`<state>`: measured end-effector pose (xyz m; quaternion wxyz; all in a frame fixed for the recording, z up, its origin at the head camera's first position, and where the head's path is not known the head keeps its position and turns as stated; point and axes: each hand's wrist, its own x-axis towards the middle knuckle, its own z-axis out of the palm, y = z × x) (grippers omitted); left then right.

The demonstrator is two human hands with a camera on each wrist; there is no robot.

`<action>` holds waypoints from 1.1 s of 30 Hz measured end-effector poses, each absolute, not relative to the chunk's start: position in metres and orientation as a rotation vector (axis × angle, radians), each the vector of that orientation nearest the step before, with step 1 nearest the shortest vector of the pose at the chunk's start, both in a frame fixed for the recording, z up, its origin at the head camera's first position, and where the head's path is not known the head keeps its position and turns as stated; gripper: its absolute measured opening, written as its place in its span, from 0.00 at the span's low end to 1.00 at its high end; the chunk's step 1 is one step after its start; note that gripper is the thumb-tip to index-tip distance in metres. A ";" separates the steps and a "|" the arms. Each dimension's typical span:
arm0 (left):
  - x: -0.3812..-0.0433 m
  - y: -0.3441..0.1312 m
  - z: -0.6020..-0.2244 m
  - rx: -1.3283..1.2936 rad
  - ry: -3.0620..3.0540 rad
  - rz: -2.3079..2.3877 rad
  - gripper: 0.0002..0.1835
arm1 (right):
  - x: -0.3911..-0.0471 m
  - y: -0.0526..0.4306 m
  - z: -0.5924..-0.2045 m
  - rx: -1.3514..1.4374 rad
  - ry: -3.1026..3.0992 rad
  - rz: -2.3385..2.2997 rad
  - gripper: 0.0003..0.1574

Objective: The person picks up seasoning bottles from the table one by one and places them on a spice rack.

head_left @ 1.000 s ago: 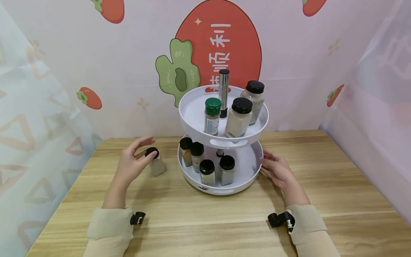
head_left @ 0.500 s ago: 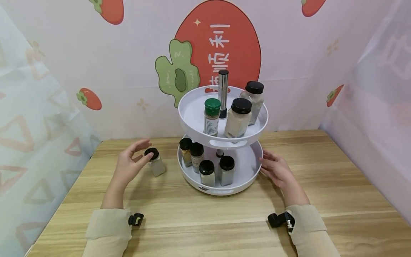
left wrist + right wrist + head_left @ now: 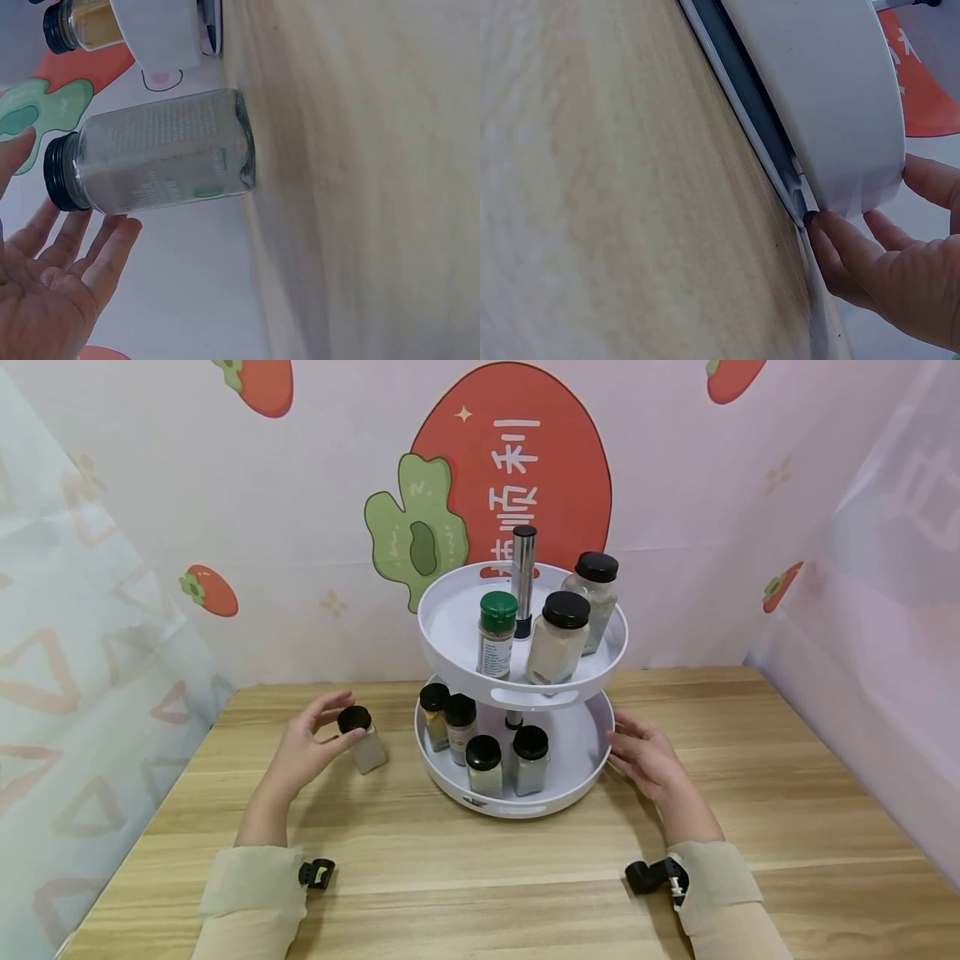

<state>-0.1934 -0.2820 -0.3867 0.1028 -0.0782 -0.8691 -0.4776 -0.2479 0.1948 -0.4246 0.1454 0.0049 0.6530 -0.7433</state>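
Note:
A clear spice jar (image 3: pixel 367 750) with a black lid and pale contents stands upright on the wooden table. Beside it in the head view is my left hand (image 3: pixel 306 745), fingers behind and thumb in front. The left wrist view shows the left hand (image 3: pixel 64 277) with its fingertips close by the jar's (image 3: pixel 165 154) lid and shoulder, thumb apart. My right hand (image 3: pixel 648 756) touches the right side of the lower tier (image 3: pixel 577 747) of a white two-tier spice rack. In the right wrist view, the right hand's (image 3: pixel 900 270) extended fingers lie against the tier's outer wall (image 3: pixel 840 97).
On the upper tier (image 3: pixel 453 610) stand a green-capped shaker (image 3: pixel 495 639) and two larger black-lidded jars (image 3: pixel 557 647). Several small black-lidded jars (image 3: pixel 484 768) stand on the lower tier. A metal post (image 3: pixel 522 577) rises through the rack. Behind is a strawberry-printed backdrop (image 3: pixel 315 510).
My left hand has shifted slightly left, and its thumb has come down from in front of the lid to its lower edge. The jar, rack and right hand look unmoved.

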 end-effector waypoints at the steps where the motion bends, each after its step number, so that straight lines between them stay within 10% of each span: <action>1: -0.194 -0.282 -0.387 -0.229 -2.567 -1.412 0.34 | -0.248 0.195 -0.425 0.015 1.881 -2.141 0.42; 33: -0.199 -0.289 -0.394 -0.063 -2.710 -1.485 0.32 | -0.248 0.193 -0.424 0.025 1.863 -2.171 0.42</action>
